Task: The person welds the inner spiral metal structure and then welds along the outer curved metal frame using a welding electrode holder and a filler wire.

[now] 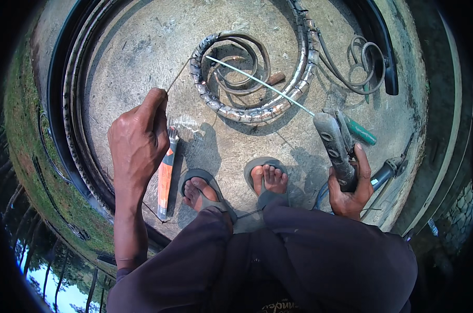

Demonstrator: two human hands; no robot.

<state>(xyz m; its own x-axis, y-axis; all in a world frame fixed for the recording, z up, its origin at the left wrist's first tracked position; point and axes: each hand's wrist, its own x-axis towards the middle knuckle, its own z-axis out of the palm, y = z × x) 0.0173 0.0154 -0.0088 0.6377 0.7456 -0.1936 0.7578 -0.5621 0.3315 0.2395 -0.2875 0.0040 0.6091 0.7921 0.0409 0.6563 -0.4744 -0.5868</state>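
My left hand point(141, 130) pinches a thin dark rod point(178, 76). The rod's far end meets the left side of a curled metal scroll point(247, 113) with dark marks along its curve. My right hand point(351, 195) is wrapped round a worn dark welding electrode holder point(334, 143). A pale green welding electrode point(262, 83) runs from its jaws up and left over the scroll, its tip near the scroll's left inner edge. Whether that tip touches the metal I cannot tell. Beside my left hand lies an orange and dark pack of electrodes point(166, 175).
A large dark curved bar point(59, 78) bends round the left. Thin curled rods point(369, 57) lie at the upper right. A green tube point(361, 131) is by the holder. An angle grinder point(386, 173) lies right of my right hand. My sandalled feet point(201, 194) stand on the concrete.
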